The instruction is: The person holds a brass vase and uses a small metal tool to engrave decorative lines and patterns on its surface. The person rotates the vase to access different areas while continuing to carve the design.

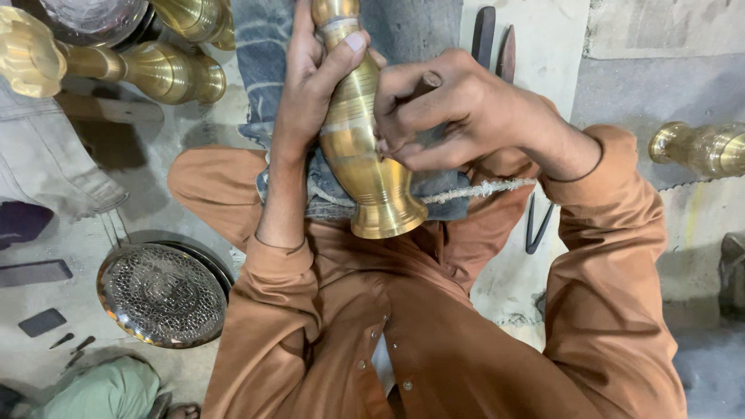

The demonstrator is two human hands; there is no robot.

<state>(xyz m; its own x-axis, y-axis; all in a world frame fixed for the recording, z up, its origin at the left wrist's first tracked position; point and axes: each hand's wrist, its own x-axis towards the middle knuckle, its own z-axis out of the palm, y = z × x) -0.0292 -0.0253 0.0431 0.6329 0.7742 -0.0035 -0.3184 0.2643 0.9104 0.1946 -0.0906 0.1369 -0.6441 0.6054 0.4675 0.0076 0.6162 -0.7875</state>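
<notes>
Two hands at work: left hand wrapped around a brass vase, right hand clenching a wooden-handled tool against it; a slip might scar the brass.

Soft, even light is falling from above, leaving the scene moderately bright with a warm cast. Bright streaks of glare are running down the brass vase and the brass vessels at the top left. Shadows are staying shallow and diffuse, gathering under the arms and on the grey floor at right. The centre is holding sharp focus, while the corners are softening and stretching slightly with wide-angle distortion.
</notes>
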